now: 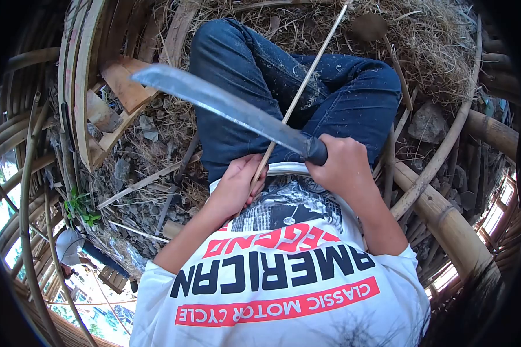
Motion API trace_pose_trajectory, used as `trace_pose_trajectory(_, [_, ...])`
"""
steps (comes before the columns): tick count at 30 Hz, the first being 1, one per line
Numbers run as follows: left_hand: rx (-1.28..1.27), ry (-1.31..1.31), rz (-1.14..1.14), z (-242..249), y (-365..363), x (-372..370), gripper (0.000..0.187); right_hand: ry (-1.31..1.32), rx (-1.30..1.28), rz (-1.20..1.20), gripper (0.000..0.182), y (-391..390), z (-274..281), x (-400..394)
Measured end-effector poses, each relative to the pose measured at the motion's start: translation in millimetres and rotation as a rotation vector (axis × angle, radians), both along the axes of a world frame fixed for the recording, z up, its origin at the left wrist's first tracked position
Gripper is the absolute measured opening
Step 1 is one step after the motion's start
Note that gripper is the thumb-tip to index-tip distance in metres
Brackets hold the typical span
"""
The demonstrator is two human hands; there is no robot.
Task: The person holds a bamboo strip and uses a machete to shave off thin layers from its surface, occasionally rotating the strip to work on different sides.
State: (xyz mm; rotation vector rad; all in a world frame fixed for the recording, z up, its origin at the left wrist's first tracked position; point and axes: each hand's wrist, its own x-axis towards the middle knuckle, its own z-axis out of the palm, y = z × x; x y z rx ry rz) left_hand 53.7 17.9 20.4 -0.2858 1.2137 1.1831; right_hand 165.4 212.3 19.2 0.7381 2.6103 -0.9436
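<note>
My right hand [344, 168] is wrapped round the dark handle of a machete [231, 115]. Its long grey blade points up and to the left, over my bent legs in dark jeans [231, 63]. A thin bamboo strip [307, 81] slants from my lap up to the top of the view, with my left hand [241, 182] closed around its lower end near my belly. The blade crosses the strip a short way above my left fingers and overlaps it in this view.
Pale wooden boards [87, 75] stand at the upper left. Dry straw [428, 52] covers the ground at the upper right, near a grey stone [428, 122]. A thick bamboo pole [446, 225] lies at my right. Beyond the bamboo fence at lower left is another person [69, 247].
</note>
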Motion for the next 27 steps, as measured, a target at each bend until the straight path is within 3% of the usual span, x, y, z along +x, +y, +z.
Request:
trace_pose_trajectory(8, [-0.071, 0.201, -0.032, 7, 10, 2, 0.035, -0.052, 0.087, 0.118, 0.026, 3, 4, -1])
trace_pose_trajectory(12, [-0.047, 0.13, 0.029, 7, 10, 0, 0.035, -0.065, 0.172, 0.151, 0.025, 5, -1, -7])
trace_pose_trajectory(19, [-0.025, 0.139, 0.011, 8, 7, -1, 0.036, -0.087, 0.113, 0.144, 0.024, 10, -7, -10])
trace_pose_trajectory(22, [0.0, 0.112, 0.008, 5, 0, 2, 0.036, -0.097, 0.203, 0.098, 0.022, 24, -12, -11])
trace_pose_trajectory(24, [0.024, 0.1, -0.005, 4, -2, 2, 0.036, -0.054, 0.232, -0.045, 0.02, 43, -20, -12])
trace_pose_trajectory(27, [-0.004, 0.224, -0.088, 4, 2, 3, 0.035, -0.056, 0.246, -0.02, 0.019, 49, -21, -17])
